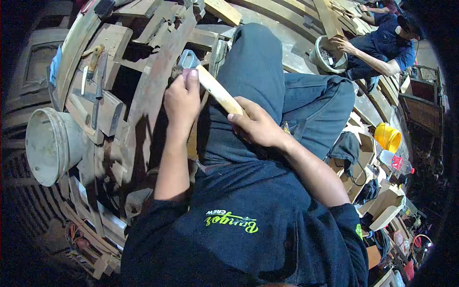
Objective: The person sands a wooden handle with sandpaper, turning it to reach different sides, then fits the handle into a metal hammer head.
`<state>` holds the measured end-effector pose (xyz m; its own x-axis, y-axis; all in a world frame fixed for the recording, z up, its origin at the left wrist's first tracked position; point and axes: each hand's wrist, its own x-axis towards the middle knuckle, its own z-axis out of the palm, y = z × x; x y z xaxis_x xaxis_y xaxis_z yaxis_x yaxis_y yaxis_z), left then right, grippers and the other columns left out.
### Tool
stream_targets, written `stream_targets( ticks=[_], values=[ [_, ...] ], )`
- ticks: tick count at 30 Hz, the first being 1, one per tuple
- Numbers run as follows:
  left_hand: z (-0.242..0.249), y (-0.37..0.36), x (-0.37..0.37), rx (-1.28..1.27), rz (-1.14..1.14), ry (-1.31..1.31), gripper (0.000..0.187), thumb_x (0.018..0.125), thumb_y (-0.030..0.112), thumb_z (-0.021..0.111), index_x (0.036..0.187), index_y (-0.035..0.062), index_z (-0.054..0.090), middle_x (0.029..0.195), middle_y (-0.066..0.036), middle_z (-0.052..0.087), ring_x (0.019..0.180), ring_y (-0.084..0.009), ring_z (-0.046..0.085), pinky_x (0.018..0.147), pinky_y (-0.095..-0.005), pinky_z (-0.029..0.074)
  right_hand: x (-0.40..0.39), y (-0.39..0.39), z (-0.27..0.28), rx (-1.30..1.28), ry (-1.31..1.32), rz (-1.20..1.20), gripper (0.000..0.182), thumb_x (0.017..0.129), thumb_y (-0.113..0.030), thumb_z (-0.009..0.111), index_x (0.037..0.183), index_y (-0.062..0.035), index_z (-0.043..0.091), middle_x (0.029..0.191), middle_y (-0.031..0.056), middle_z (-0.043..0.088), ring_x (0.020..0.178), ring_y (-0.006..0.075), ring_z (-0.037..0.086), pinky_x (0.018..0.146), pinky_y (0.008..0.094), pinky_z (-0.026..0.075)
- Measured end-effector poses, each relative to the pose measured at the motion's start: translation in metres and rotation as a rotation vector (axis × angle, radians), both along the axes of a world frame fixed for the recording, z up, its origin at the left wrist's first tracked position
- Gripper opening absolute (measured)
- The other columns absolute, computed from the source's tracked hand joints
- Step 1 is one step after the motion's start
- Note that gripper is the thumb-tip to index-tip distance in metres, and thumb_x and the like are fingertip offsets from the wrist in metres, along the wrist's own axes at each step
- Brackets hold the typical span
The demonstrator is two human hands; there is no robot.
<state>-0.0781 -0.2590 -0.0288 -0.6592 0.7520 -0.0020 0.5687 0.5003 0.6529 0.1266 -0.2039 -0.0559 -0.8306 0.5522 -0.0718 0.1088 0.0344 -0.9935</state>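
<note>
A pale, narrow wooden piece slants over my lap, with a blue-grey loop-shaped part at its upper left end. Around the lower right end of the wood, my right hand is closed. My left hand is closed at the upper left end, its thumb pressed near the loop. What lies under the left fingers is hidden. Both hands are above my dark trousers, a short distance apart.
Wooden boards and offcuts fill the left side, with hand tools on them and a whitish bucket below. At upper right a person reaches to a grey bucket. A yellow container and a bottle stand right.
</note>
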Motion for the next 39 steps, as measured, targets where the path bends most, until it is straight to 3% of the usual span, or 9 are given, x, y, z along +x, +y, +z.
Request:
stream_targets(
  ticks=[1,2,3,5,7,9,10,13,39],
  values=[
    [-0.002,0.000,0.004,0.040,0.004,0.014,0.049,0.103,0.048,0.052,0.105,0.0031,0.072,0.084,-0.027,0.070,0.083,-0.0498,0.067,0.073,-0.0558,0.051,-0.004,0.001,0.013,-0.065,-0.027,0.004,0.033,0.103,-0.021,0.059,0.130,-0.0026,0.053,0.080,-0.0009,0.054,0.062,0.0054,0.050,0.054,0.0238,0.041],
    [-0.007,-0.003,0.007,-0.035,-0.008,0.015,0.049,0.103,0.048,0.051,0.105,0.0042,0.072,0.084,-0.027,0.070,0.084,-0.0497,0.067,0.074,-0.0557,0.052,0.002,0.006,0.029,-0.364,-0.155,0.062,0.034,0.103,-0.022,0.059,0.130,-0.0024,0.052,0.078,-0.0010,0.054,0.060,0.0059,0.050,0.051,0.0240,0.041],
    [-0.005,-0.005,0.011,-0.041,-0.014,0.046,0.049,0.103,0.048,0.050,0.104,0.0038,0.071,0.085,-0.028,0.070,0.084,-0.0495,0.067,0.073,-0.0562,0.051,0.002,0.007,0.032,-0.364,-0.157,0.062,0.034,0.103,-0.022,0.059,0.130,-0.0024,0.052,0.078,-0.0010,0.054,0.060,0.0059,0.050,0.051,0.0240,0.041],
    [0.002,-0.005,0.005,-0.068,-0.002,0.055,0.050,0.103,0.049,0.050,0.102,0.0033,0.071,0.084,-0.027,0.070,0.084,-0.0491,0.067,0.073,-0.0564,0.051,0.002,0.007,0.033,-0.316,-0.196,0.049,0.037,0.099,-0.021,0.062,0.127,0.0020,0.056,0.102,0.0177,0.064,0.097,0.0238,0.061,0.089,0.0383,0.049],
    [-0.005,0.000,-0.006,-0.009,0.050,0.027,0.049,0.103,0.047,0.051,0.099,0.0022,0.070,0.083,-0.026,0.070,0.083,-0.0487,0.067,0.074,-0.0559,0.050,0.001,0.006,0.034,-0.282,-0.188,0.054,0.037,0.099,-0.021,0.062,0.126,0.0024,0.056,0.099,0.0162,0.063,0.095,0.0221,0.060,0.087,0.0372,0.049],
    [-0.009,0.001,0.001,0.004,0.049,0.076,0.050,0.103,0.048,0.050,0.099,0.0016,0.070,0.084,-0.026,0.070,0.084,-0.0480,0.067,0.074,-0.0553,0.050,0.002,0.008,0.035,-0.512,-0.260,0.074,0.037,0.100,-0.022,0.061,0.126,0.0032,0.055,0.097,0.0145,0.062,0.094,0.0204,0.059,0.087,0.0363,0.049],
    [-0.010,-0.001,0.002,-0.033,0.012,0.082,0.051,0.103,0.048,0.050,0.099,0.0020,0.070,0.085,-0.026,0.070,0.085,-0.0477,0.068,0.075,-0.0548,0.051,0.002,0.004,0.027,-0.398,-0.103,0.047,0.031,0.104,-0.017,0.058,0.130,-0.0032,0.051,0.074,-0.0023,0.052,0.056,0.0059,0.048,0.047,0.0239,0.039],
    [-0.004,-0.005,-0.002,-0.010,-0.038,0.043,0.051,0.103,0.048,0.050,0.098,0.0015,0.070,0.086,-0.027,0.070,0.085,-0.0477,0.068,0.075,-0.0549,0.051,0.001,0.003,0.024,-0.294,-0.103,0.058,0.031,0.104,-0.017,0.057,0.131,-0.0036,0.050,0.074,-0.0022,0.052,0.054,0.0060,0.048,0.046,0.0238,0.038],
    [-0.006,0.002,-0.007,-0.049,0.037,0.048,0.050,0.103,0.046,0.050,0.099,0.0006,0.070,0.086,-0.027,0.070,0.085,-0.0500,0.067,0.075,-0.0553,0.051,0.000,0.004,0.025,-0.339,-0.120,0.050,0.028,0.105,-0.019,0.057,0.128,-0.0039,0.051,0.070,-0.0024,0.052,0.050,0.0062,0.047,0.043,0.0244,0.037]
  ],
)
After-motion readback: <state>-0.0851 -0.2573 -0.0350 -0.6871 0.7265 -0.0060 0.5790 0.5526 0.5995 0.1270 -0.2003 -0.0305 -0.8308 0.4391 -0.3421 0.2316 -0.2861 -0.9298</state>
